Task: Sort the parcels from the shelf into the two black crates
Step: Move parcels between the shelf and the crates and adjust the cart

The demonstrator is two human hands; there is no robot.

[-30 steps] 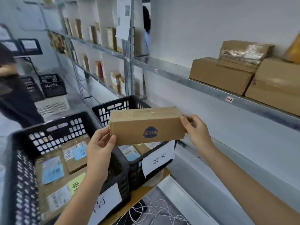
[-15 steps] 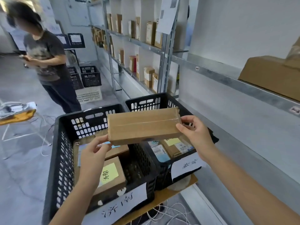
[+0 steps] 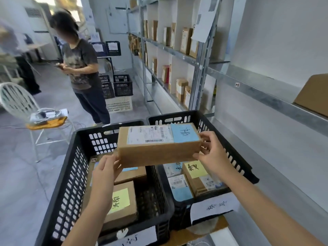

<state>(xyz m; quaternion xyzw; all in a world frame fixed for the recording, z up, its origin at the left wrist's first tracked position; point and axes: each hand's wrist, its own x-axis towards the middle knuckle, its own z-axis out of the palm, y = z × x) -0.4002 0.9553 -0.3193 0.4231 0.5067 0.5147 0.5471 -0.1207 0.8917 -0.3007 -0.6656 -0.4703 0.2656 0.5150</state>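
We hold one rectangular brown cardboard parcel (image 3: 158,153) in two hands, above the far right corner of the left crate (image 3: 71,183). Our left hand (image 3: 104,173) curls round its near left corner, and our right hand (image 3: 213,153) pinches its right end. It bears one white printed label (image 3: 150,134) and one blue note (image 3: 184,133). There are two black perforated plastic crates. The right crate (image 3: 236,160) stands just beside the left crate, on its right.

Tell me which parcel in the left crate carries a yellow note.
The nearer parcel, by the left crate's front wall; the parcel behind it shows a blue note.
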